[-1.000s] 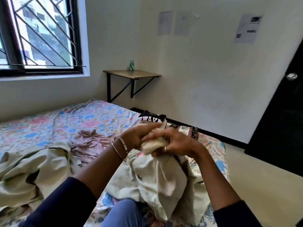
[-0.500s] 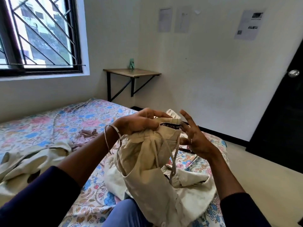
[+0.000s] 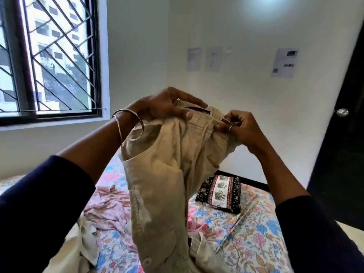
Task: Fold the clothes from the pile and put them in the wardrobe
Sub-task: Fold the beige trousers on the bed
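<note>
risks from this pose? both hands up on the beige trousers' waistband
1. The right hand only pinches the waistband of the beige trousers; it could slip and drop that side.
2. The legs hang onto the crumpled pink garment on the bed, so they may snag or drag it along.
3. The left hand holds bunched cloth, so a fold may go crooked.

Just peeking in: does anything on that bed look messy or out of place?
Yes. A pinkish garment lies crumpled on the floral bedsheet, unfolded. The folded elephant-print cloth looks tidy by contrast.
</note>
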A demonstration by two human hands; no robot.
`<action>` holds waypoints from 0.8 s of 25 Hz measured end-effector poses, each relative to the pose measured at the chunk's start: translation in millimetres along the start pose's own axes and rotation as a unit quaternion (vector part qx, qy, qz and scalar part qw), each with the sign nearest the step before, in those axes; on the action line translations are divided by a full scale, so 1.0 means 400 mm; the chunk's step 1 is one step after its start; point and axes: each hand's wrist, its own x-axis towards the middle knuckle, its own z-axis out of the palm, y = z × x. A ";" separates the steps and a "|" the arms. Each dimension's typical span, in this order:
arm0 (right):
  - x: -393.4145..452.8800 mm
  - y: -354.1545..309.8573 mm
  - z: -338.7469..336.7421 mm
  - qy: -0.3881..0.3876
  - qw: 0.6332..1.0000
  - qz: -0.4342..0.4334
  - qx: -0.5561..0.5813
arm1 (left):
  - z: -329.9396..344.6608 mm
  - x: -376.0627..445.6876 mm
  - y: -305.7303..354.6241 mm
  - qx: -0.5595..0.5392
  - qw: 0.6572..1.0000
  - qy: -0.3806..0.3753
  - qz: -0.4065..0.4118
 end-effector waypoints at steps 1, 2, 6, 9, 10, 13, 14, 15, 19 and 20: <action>0.020 -0.018 -0.019 0.056 0.996 -0.016 -0.072 | -0.012 0.008 0.006 0.070 0.997 -0.012 -0.010; 0.035 -0.046 -0.039 0.107 0.981 -0.040 -0.155 | -0.021 0.019 0.008 0.145 0.989 -0.013 -0.013; 0.077 -0.201 -0.126 0.234 0.869 -0.124 -0.419 | -0.053 0.069 0.019 0.338 0.934 0.115 0.030; 0.079 -0.260 -0.193 0.291 0.812 -0.176 -0.474 | -0.081 0.087 0.035 0.464 0.859 0.213 0.046; 0.075 -0.251 -0.208 0.273 0.799 -0.191 -0.501 | -0.084 0.088 0.037 0.499 0.837 0.221 0.030; 0.043 -0.181 -0.247 0.083 0.820 -0.209 -0.526 | -0.064 0.081 0.015 0.535 0.817 0.214 -0.024; 0.023 -0.158 -0.257 -0.001 0.851 -0.193 -0.488 | -0.056 0.075 -0.004 0.517 0.834 0.189 -0.039; 0.003 -0.134 -0.266 -0.066 0.873 -0.172 -0.451 | -0.048 0.067 -0.028 0.484 0.859 0.158 -0.053; -0.057 -0.069 -0.280 -0.120 0.933 -0.032 -0.337 | -0.001 0.023 -0.097 0.328 0.938 0.088 -0.072; -0.068 -0.055 -0.286 -0.107 0.950 -0.001 -0.295 | 0.011 0.011 -0.105 0.308 0.945 0.085 -0.065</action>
